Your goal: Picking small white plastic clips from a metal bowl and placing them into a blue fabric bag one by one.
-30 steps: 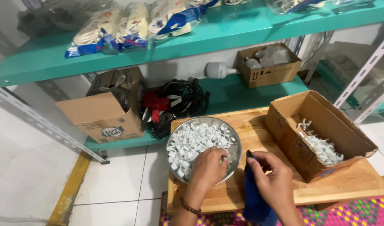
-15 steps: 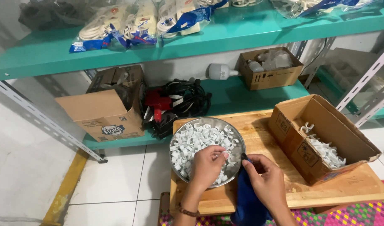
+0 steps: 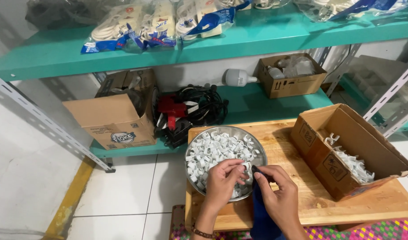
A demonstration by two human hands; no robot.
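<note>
A round metal bowl (image 3: 257, 150) full of small white plastic clips (image 3: 215, 151) sits on a low wooden table (image 3: 301, 195). My left hand (image 3: 224, 182) hovers over the bowl's near side and pinches one white clip (image 3: 245, 167) between thumb and fingers. My right hand (image 3: 277, 193) is right beside it, fingertips meeting the same clip, and it grips a dark blue tool or handle (image 3: 260, 213) that hangs down past the table edge. A bracelet shows on my left wrist.
An open cardboard box (image 3: 346, 151) holding more white clips stands at the table's right. Behind, a teal shelf (image 3: 239, 102) carries a brown box (image 3: 113, 118), black cables with a red part (image 3: 190, 106), a white bulb (image 3: 237, 78) and another box (image 3: 292, 75). White tiled floor lies left.
Both hands have stayed over the bowl's near edge, working on one clip. The view has shifted slightly, with the hands drawing closer together.
</note>
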